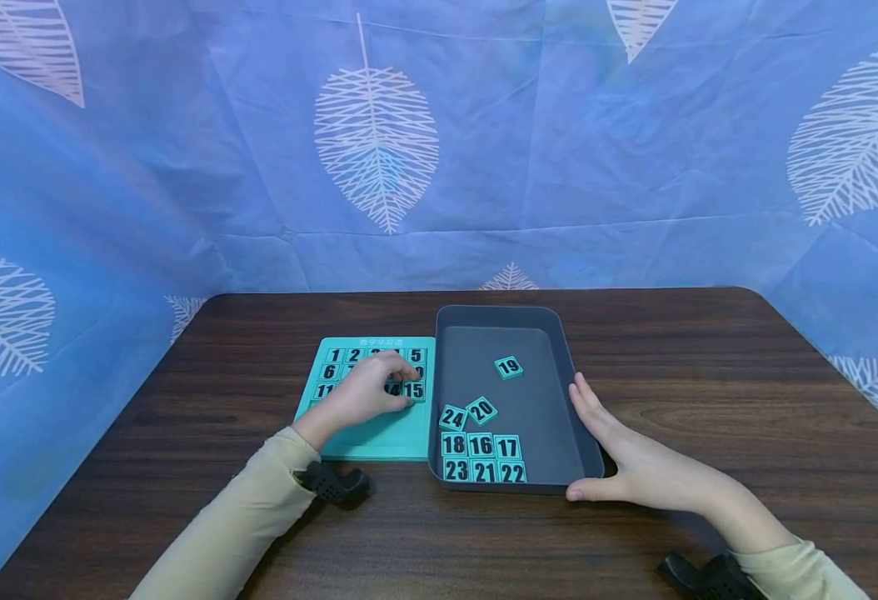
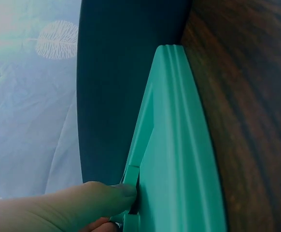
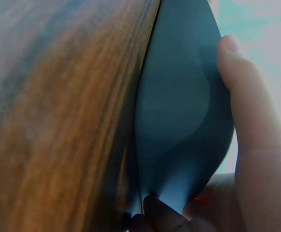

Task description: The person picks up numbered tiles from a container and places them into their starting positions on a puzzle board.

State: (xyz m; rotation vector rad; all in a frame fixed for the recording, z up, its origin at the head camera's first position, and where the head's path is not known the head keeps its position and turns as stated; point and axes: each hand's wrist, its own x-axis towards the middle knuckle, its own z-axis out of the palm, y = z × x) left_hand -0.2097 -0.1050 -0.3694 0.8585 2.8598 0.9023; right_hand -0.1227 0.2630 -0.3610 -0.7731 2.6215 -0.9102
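Note:
My left hand (image 1: 360, 392) is over the turquoise number board (image 1: 386, 433), thumb and bent fingertips around the 15 tile (image 1: 413, 390) in the third row. In the left wrist view, the thumb (image 2: 102, 197) presses against a tile's edge at the board (image 2: 172, 145). The grey tray (image 1: 551, 417) lies against the board's right side. Around its near right corner my right hand (image 1: 634, 467) grips, thumb at the near edge and fingers along the right wall. The right wrist view shows the hand (image 3: 261, 140) on the tray's outer wall (image 3: 179, 106).
Inside the tray, the 19 tile (image 1: 509, 367) lies alone, with the 24 (image 1: 452, 417) and 20 tiles (image 1: 481, 410) tilted below it. Two rows of tiles, including 16 (image 1: 481, 445), line the near left corner. Brown wooden table (image 1: 709, 358); blue leaf-patterned cloth (image 1: 484, 167) behind.

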